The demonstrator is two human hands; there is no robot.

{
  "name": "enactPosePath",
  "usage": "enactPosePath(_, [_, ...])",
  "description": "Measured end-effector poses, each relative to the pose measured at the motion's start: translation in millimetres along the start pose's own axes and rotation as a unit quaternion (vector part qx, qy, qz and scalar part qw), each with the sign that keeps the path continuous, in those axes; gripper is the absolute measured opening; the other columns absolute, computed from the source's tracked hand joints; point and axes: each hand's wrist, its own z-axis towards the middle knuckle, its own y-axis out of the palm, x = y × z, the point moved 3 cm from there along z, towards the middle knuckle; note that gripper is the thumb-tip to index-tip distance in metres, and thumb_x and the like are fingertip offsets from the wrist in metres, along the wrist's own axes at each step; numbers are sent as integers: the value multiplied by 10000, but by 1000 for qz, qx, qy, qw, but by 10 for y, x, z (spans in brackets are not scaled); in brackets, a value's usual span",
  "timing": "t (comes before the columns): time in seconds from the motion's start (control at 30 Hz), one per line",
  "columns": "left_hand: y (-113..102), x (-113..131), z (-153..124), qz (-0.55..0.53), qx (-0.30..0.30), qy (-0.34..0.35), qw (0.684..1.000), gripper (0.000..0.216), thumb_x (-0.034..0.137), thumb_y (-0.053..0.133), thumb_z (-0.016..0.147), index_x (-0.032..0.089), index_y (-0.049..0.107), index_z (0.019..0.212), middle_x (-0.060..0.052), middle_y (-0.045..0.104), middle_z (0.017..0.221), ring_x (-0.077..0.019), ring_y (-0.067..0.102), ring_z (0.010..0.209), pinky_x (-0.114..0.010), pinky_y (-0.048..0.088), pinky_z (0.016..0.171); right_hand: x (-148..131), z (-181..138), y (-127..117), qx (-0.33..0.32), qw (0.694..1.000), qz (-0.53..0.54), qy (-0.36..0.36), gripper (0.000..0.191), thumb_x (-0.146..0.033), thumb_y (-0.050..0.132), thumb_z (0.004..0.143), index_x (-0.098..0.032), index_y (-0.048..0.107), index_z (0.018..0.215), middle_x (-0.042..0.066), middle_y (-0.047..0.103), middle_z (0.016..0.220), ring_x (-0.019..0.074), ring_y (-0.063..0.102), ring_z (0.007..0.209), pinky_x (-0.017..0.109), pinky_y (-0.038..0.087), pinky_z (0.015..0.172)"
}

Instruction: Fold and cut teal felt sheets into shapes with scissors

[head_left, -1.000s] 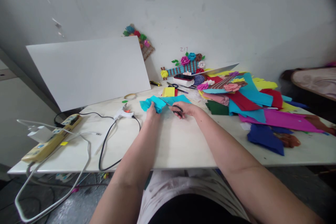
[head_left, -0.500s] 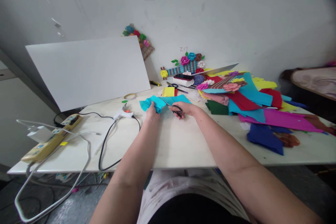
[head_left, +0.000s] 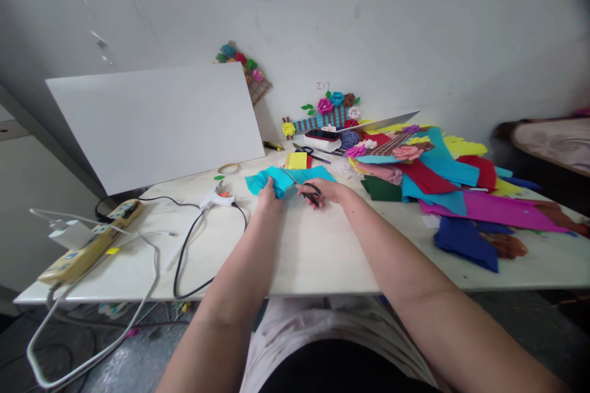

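Observation:
A crumpled sheet of turquoise crepe paper (head_left: 258, 182) lies on the white table, with my left hand (head_left: 268, 195) closed on its near edge. My right hand (head_left: 325, 191) grips black-handled scissors (head_left: 311, 194), their blades pointing up and left across the turquoise paper beside my left fingers. More of the turquoise sheet spreads out behind the scissors. Just beyond it sit small yellow paper squares (head_left: 296, 160) with red under them.
A white glue gun (head_left: 216, 198) with a black cord and a yellow power strip (head_left: 87, 242) occupy the left. Coloured crepe paper (head_left: 428, 181) is heaped at the right. A white board (head_left: 157, 129), a tape roll (head_left: 228, 169) and a phone (head_left: 322, 135) stand or lie farther back.
The scissors' blades have shifted slightly and now reach a little higher over the turquoise paper. Both hands stay in almost the same place.

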Motion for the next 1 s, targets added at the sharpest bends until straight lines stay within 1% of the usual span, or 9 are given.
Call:
enactPosePath(0.23, [17, -8, -43, 6, -21, -6, 1000, 345, 222, 545, 904, 229, 592, 1246, -99, 599, 1310, -221, 582, 1191, -319, 515, 927, -16, -8, 14, 7, 1000, -12, 3, 454, -574, 608, 825, -127, 569, 898, 2, 596, 586, 107, 573, 418, 172, 335, 301])
enactPosePath(0.53, [14, -6, -26, 8, -9, -6, 1000, 301, 213, 546, 905, 254, 616, 1196, -84, 616, 1285, -210, 598, 1170, -340, 520, 923, 6, 16, 13, 9, 999, -38, -8, 411, -552, 578, 853, -142, 555, 871, -23, 560, 547, 98, 550, 404, 173, 349, 310])
enactPosePath(0.7, [-3, -10, 4, 11, 0, -11, 1000, 285, 224, 554, 903, 242, 621, 1179, -81, 595, 1317, -212, 586, 1186, -343, 509, 939, 56, 54, -4, 7, 999, -52, -10, 401, -548, 567, 857, -147, 557, 879, -30, 556, 534, 87, 510, 377, 176, 338, 305])
enactPosePath(0.87, [7, 2, -16, 6, 3, -12, 1000, 313, 220, 545, 908, 273, 604, 1211, -55, 611, 1298, -186, 591, 1177, -314, 512, 932, 29, 40, 19, 18, 998, -52, -12, 323, -468, 584, 863, -147, 547, 861, -45, 534, 517, 86, 510, 378, 174, 340, 297])
enactPosePath(1.0, [12, 4, -27, 2, 2, -12, 1000, 313, 216, 538, 912, 259, 601, 1216, -62, 618, 1287, -186, 593, 1173, -310, 517, 929, 10, 29, 38, 25, 999, -46, 5, 281, -424, 602, 857, -149, 545, 844, -54, 520, 502, 84, 505, 364, 174, 320, 283])
